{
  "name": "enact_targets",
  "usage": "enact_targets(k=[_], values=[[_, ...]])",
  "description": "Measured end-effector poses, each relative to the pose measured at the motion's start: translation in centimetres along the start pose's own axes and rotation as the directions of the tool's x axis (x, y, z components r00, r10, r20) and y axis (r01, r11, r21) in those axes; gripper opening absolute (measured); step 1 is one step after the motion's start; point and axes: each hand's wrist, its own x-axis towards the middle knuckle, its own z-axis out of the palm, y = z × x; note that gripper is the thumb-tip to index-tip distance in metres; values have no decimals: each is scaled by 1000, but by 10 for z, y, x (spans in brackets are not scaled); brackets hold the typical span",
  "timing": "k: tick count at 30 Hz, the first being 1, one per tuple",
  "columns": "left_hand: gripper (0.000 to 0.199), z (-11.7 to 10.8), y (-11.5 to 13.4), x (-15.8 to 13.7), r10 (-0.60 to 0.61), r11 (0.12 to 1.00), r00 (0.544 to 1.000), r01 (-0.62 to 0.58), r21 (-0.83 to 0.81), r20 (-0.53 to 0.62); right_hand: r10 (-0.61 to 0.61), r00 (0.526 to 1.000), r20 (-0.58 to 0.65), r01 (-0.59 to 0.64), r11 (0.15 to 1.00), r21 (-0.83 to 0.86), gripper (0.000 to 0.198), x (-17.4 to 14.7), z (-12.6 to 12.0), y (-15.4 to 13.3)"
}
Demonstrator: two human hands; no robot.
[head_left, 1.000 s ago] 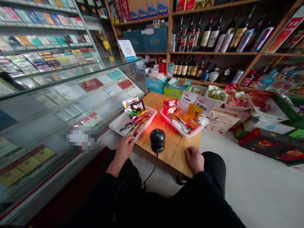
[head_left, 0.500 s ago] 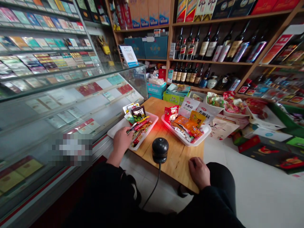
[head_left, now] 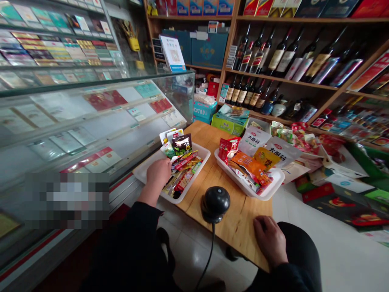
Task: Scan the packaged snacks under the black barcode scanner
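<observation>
My left hand [head_left: 158, 177] is closed over the left side of a white tray [head_left: 206, 156], its fingertips at the end of a thin red snack packet [head_left: 186, 161]. The fingers partly hide the grip. Several slim snack packets lie in this tray, and a black pouch [head_left: 182, 145] stands at its back. My right hand [head_left: 271, 239] rests on the table's right front edge, fingers curled in and nothing visible in them. Between the hands stands a black dome-shaped scanner [head_left: 216, 202] with a cable. A second white tray [head_left: 275, 190] holds several snack pouches, including an orange one [head_left: 247, 163].
A wooden table [head_left: 197, 132] carries both trays. To the left runs a glass display counter [head_left: 97, 97] with a QR-code stand [head_left: 172, 54] on it. Shelves with bottles [head_left: 281, 56] rise behind. Boxes and snack bins [head_left: 340, 162] crowd the right side.
The view has shifted, so the table and trays sit slightly lower and further right. My left hand stays at the left tray, now more curled. My right hand still rests on the table edge.
</observation>
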Motion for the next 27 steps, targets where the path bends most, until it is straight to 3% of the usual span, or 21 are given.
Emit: enact_targets(k=[3, 6, 8, 10, 12, 14, 17, 20, 24, 27], values=[[34, -16, -4, 3, -143, 983, 980, 124, -139, -139, 70, 996, 57, -75, 994, 80, 31, 6, 0, 1], [32, -28, -8, 0, -227, 874, 955, 113, -472, -192, 144, 983, 113, -162, 972, 168, 35, 21, -8, -17], [32, -29, -8, -4, -280, 660, 952, 100, -744, -121, 152, 982, 109, -171, 967, 187, 35, 37, -18, -45], [35, -26, -3, -8, -309, 369, 951, 107, -923, -13, 105, 992, 76, -119, 968, 221, 34, 58, -29, -82], [39, -22, 5, -13, -283, 136, 956, 115, -984, 72, 9, 997, 77, -31, 956, 291, 33, 81, -39, -125], [40, -19, 14, -16, -224, 18, 968, 116, -993, 109, -98, 991, 88, 60, 931, 360, 30, 102, -43, -166], [39, -17, 26, -22, -141, -19, 983, 118, -993, 119, -247, 960, 136, 172, 896, 409, 26, 129, -38, -215], [37, -15, 35, -28, -64, 38, 991, 116, -993, 113, -376, 907, 188, 265, 859, 439, 31, 145, -26, -243], [35, -14, 44, -34, 31, 157, 996, 73, -985, 79, -435, 853, 286, 285, 850, 442, 22, 153, -10, -253], [34, -16, 49, -38, 99, 221, 993, 37, -975, 60, -370, 870, 325, 196, 865, 462, 20, 156, -4, -247]])
